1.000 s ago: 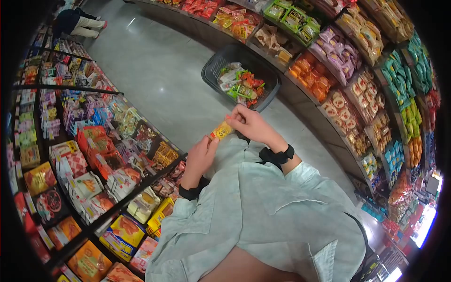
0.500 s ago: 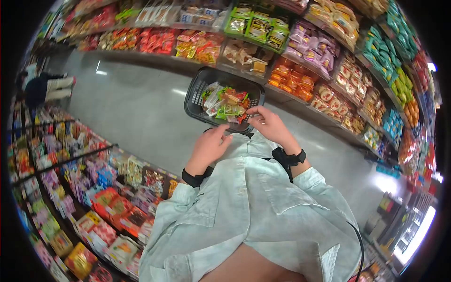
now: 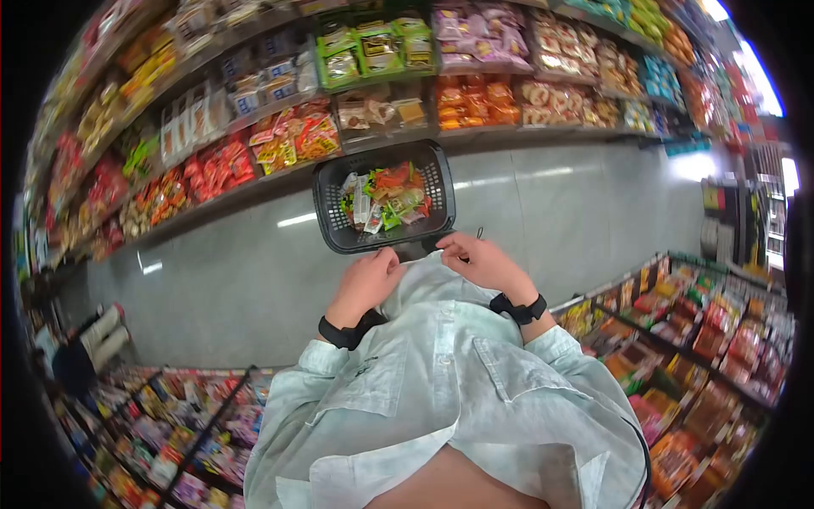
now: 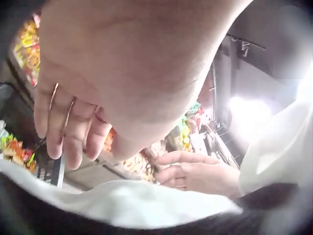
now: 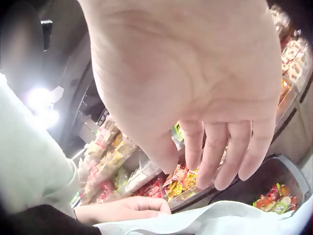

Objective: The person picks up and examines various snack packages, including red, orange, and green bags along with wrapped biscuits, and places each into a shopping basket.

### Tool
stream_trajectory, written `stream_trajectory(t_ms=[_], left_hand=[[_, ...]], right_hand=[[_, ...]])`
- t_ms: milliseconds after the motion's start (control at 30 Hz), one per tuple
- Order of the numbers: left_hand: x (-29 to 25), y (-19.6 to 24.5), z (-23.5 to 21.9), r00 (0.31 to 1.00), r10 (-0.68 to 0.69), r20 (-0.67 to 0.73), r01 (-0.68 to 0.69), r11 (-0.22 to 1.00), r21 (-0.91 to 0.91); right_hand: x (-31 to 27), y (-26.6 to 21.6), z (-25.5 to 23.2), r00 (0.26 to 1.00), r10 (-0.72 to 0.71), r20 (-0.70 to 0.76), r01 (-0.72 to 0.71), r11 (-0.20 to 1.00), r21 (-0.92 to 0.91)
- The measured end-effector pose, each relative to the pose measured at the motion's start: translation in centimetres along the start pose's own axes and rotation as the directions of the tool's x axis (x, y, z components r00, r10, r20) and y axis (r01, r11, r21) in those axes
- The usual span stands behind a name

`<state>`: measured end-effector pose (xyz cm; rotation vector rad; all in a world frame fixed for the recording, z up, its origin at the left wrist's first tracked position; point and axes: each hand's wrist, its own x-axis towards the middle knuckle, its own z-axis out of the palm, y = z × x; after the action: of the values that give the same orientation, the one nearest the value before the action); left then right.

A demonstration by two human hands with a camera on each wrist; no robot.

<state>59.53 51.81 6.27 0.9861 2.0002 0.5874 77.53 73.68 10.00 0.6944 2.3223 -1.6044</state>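
A dark basket (image 3: 326, 222) with colourful packets (image 3: 388, 197) inside stands on the floor just beyond both hands. My left hand (image 3: 366, 284) hovers at the shirt front, fingers loosely bent and holding nothing; in the left wrist view the left hand's (image 4: 78, 117) fingers hang relaxed. Level with it, my right hand (image 3: 485, 265) is apart from the left and also empty, and in the right wrist view the right hand (image 5: 220, 137) has its fingers loosely extended. Neither hand touches the basket.
Shelves of packaged snacks (image 3: 475, 102) curve along the far side. More snack displays (image 3: 695, 339) stand at the right and lower left. Grey floor (image 3: 551, 204) lies between them, and a person (image 3: 85, 348) bends at the far left.
The small yellow packet held between both hands a second ago is no longer in them. The hands have drawn apart, and the view has turned toward the far shelves and basket.
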Motion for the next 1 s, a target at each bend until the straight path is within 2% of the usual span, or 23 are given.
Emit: stream_trajectory(t_ms=[67,167,200,233,267,367,467,567,600,767,933,1000], left_hand=[[0.8,-2.7,1.4,0.992,-0.056,0.117,0.06,0.998,-0.031],[3.2,-10.2,6.0,0.983,-0.082,0.164,0.1,0.989,-0.106],[3.8,-12.1,6.5,0.959,-0.064,0.275,0.025,0.99,0.142],[4.1,-13.8,6.7,0.924,-0.069,0.377,-0.083,0.924,0.373],[4.2,-14.9,7.1,0.879,-0.099,0.466,-0.212,0.796,0.568],[4.6,-15.9,7.8,0.896,-0.006,0.444,-0.161,0.927,0.339],[5.3,-13.0,7.0,0.913,0.045,0.405,-0.169,0.946,0.276],[6.2,-10.0,6.5,0.921,0.009,0.389,-0.131,0.948,0.289],[6.5,-9.4,6.9,0.931,0.024,0.364,-0.13,0.955,0.268],[6.7,-5.3,9.8,0.934,0.013,0.357,-0.119,0.954,0.276],[5.8,-0.8,14.6,0.925,-0.015,0.381,-0.129,0.928,0.35],[5.6,0.8,15.9,0.935,-0.018,0.354,-0.076,0.966,0.248]], right_hand=[[-1.9,0.6,1.7,0.995,0.079,-0.052,-0.077,0.996,0.046],[-4.8,1.2,3.1,0.973,0.183,-0.141,-0.166,0.978,0.123],[-5.7,1.1,3.3,0.966,0.185,-0.183,-0.17,0.981,0.092],[-6.7,1.0,3.5,0.956,0.186,-0.226,-0.176,0.982,0.062],[-7.8,0.8,3.8,0.946,0.189,-0.264,-0.187,0.982,0.035],[-9.9,0.8,4.5,0.92,0.259,-0.292,-0.238,0.965,0.106],[-11.0,1.2,4.9,0.911,0.317,-0.264,-0.272,0.942,0.195],[-12.2,2.9,5.6,0.925,0.212,-0.316,-0.173,0.974,0.148],[-12.7,3.5,5.8,0.925,0.221,-0.31,-0.183,0.972,0.145],[-16.3,6.2,5.3,0.929,0.235,-0.286,-0.186,0.964,0.188],[-20.7,12.2,3.6,0.925,0.189,-0.329,-0.126,0.971,0.202],[-22.9,14.5,2.2,0.912,0.155,-0.38,-0.086,0.978,0.192]])
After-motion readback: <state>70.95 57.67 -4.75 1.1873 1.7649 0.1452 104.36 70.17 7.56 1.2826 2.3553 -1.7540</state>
